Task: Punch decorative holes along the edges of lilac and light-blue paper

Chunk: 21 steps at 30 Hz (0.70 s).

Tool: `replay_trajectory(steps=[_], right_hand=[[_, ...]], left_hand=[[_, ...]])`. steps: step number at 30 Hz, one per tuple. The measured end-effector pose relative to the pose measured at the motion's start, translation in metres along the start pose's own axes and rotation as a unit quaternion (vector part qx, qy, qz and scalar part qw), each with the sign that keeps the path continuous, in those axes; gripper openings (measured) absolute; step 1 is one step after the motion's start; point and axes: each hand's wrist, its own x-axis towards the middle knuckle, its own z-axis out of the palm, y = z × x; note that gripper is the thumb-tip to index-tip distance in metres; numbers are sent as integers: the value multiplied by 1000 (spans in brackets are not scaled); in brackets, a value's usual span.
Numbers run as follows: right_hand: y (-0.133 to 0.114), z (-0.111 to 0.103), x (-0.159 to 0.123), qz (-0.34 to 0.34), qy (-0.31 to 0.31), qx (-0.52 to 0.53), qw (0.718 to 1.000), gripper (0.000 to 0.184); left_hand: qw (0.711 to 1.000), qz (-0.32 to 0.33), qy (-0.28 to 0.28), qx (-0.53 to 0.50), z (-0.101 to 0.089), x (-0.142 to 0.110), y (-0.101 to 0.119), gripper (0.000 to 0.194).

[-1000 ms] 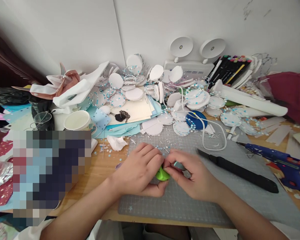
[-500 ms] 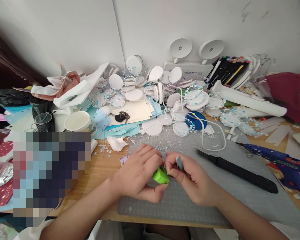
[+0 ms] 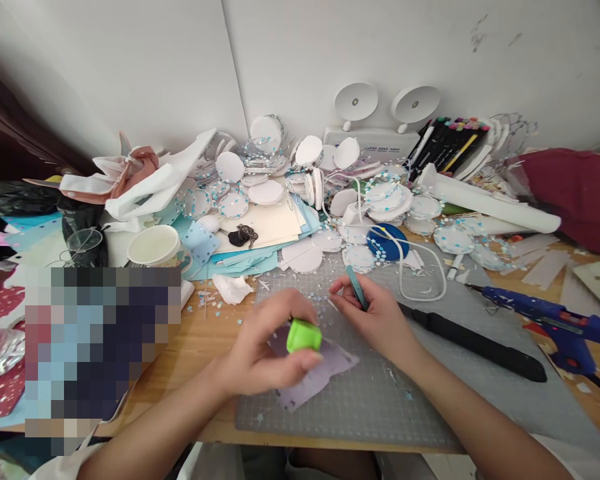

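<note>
Drawn farther apart since the earlier frame, left hand point(image 3: 273, 343) pinching green plastic piece point(image 3: 303, 336) between thumb and fingers, purple scrap point(image 3: 325, 377) on grey mat point(image 3: 370, 413) at its 5 o'clock, right hand point(image 3: 377, 317) at its 3 o'clock, curled around teal stick point(image 3: 356, 287), black knife point(image 3: 480, 343) beyond, glue gun point(image 3: 535, 309) at knife's 2 o'clock.

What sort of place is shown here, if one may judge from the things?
Probably a craft worktable against a wall: it bears a grey cutting mat, a blue glue gun and many white discs.
</note>
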Motion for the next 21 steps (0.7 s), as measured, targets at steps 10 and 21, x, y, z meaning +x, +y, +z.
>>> replay_trajectory(steps=[10,21], right_hand=[[2,-7,2,-200,117,-127,964,20],[-9,-8,-9,-184,13,29,982,19]], left_hand=[[932,-315,152,-97,4,8,-8,37],[929,-344,-44,-130,5,11,-3,26]])
